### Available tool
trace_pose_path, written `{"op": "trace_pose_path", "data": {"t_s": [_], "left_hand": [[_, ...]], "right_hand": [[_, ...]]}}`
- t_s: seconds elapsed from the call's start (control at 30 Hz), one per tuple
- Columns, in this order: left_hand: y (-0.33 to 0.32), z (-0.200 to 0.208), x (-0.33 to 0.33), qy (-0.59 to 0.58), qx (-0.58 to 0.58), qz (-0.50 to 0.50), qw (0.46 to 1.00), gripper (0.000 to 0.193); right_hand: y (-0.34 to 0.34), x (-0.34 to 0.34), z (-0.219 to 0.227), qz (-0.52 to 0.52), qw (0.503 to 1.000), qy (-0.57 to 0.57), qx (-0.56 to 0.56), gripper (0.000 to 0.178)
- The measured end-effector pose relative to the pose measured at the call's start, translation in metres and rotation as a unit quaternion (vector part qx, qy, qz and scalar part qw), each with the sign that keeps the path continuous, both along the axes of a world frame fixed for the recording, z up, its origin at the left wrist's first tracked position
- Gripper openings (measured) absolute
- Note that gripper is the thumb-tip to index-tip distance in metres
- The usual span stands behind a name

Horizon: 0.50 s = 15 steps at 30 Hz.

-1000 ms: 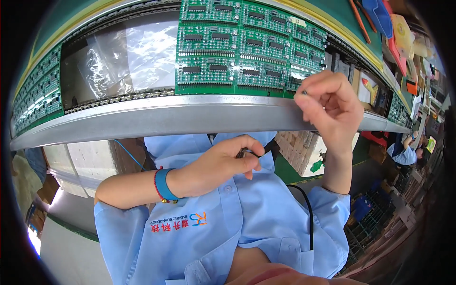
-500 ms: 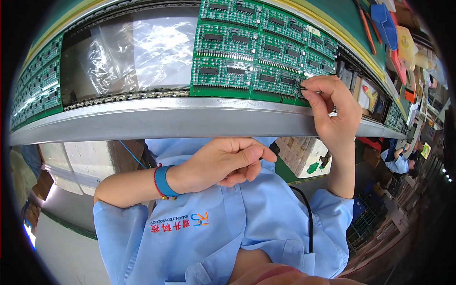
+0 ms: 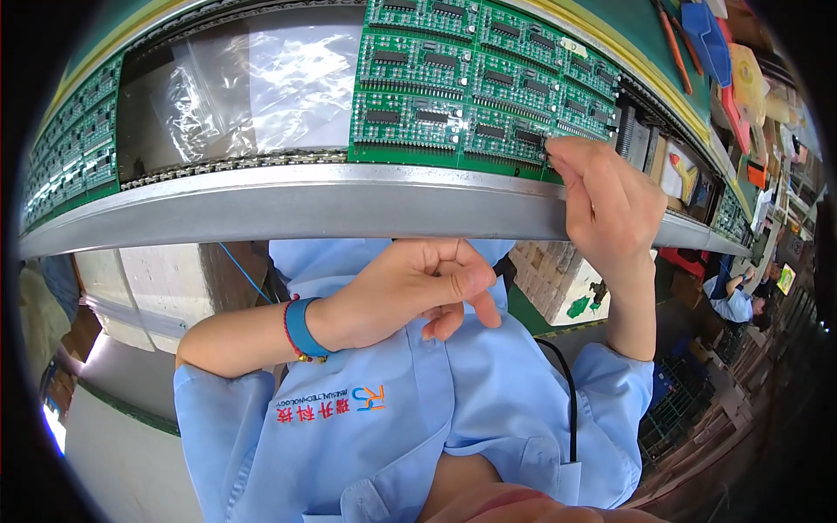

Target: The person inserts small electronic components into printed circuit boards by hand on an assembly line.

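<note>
A green circuit board panel (image 3: 410,96) with rows of black chips lies on the conveyor rails in front of me. My right hand (image 3: 610,192) reaches over the near rail, thumb and forefinger pinched at the panel's near right part. Whatever the fingertips hold is hidden behind them. In front of my chest, below the rail, hovers my left hand (image 3: 436,286). Its fingers are curled in with the thumb laid against them, and I cannot make out what is inside. A blue wrist band (image 3: 305,328) and a red beaded string circle that wrist.
A grey metal rail (image 3: 349,205) runs across in front of me. Clear plastic bags (image 3: 296,87) lie beneath the conveyor gap. Another board panel (image 3: 74,144) sits far left. Orange-handled pliers (image 3: 676,48) and a blue bin (image 3: 706,42) are at back right. A co-worker (image 3: 737,296) sits far right.
My right hand has shifted slightly left, its pinched fingertips now down against the panel; a small dark piece earlier seen at them is hidden. The left hand's fingers have shifted slightly.
</note>
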<state>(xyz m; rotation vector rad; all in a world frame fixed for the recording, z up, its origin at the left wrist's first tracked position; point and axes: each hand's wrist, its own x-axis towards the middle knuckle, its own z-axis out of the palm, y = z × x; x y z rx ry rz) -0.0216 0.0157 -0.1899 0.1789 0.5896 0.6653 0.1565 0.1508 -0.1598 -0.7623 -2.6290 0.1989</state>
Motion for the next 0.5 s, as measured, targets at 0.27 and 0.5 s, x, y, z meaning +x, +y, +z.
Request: {"op": "trace_pose_path", "data": {"t_s": [0.27,0.5], "left_hand": [[-0.002,0.001,0.002,-0.005,-0.022,0.051,0.998,0.034],[0.001,0.008,0.010,0.003,-0.025,0.073,0.997,0.027]], "right_hand": [[-0.022,0.006,0.020,0.040,0.986,0.104,-0.125,0.018],[-0.047,0.006,0.011,0.097,0.970,0.095,-0.201,0.022]]}}
